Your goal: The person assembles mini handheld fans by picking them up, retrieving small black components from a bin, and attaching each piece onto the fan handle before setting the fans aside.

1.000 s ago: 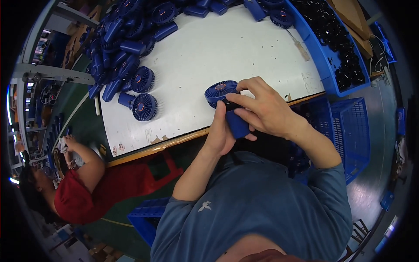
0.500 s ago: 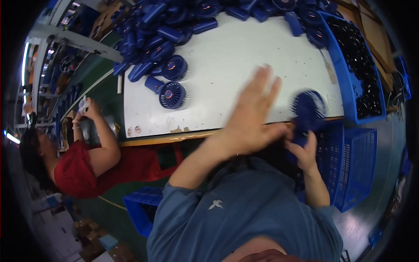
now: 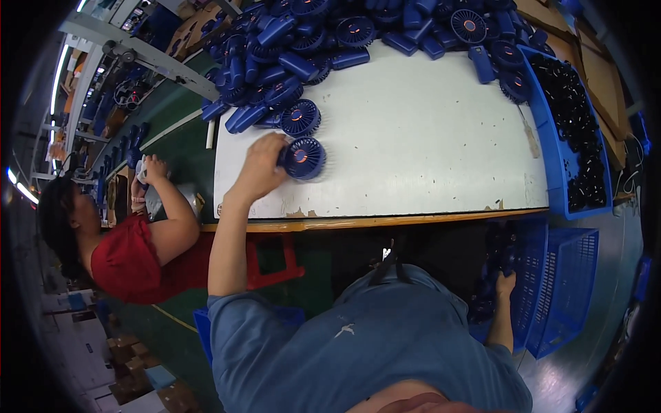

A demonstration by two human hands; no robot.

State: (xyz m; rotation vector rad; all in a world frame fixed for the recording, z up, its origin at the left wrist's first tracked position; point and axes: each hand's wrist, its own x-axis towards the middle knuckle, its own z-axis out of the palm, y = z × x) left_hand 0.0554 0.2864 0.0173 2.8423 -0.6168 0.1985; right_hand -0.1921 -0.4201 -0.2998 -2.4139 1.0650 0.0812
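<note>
On the left part of the white table (image 3: pixel 413 138), my left hand (image 3: pixel 258 170) is closed round the handle of a blue handheld fan (image 3: pixel 305 158). The round, slatted head of that fan points right and lies on the tabletop. Just behind it lies another blue fan (image 3: pixel 300 118) at the edge of the pile. Low at the right, my right hand (image 3: pixel 506 283) is down at a blue crate (image 3: pixel 533 282) beside the table's front edge. It is closed on a dark blue handheld fan (image 3: pixel 508 259), whose head shows past the fingers; shadow partly hides the grip.
A large heap of blue fans (image 3: pixel 275 69) covers the table's back and left. At the right stands a blue bin (image 3: pixel 551 148) of small black parts. A person in red (image 3: pixel 141 258) works at the left, near a red stool (image 3: pixel 275 279).
My left hand has gone from mid-table to the fan at the left and taken hold of it. My right hand has lowered its fan from the table edge into the crate.
</note>
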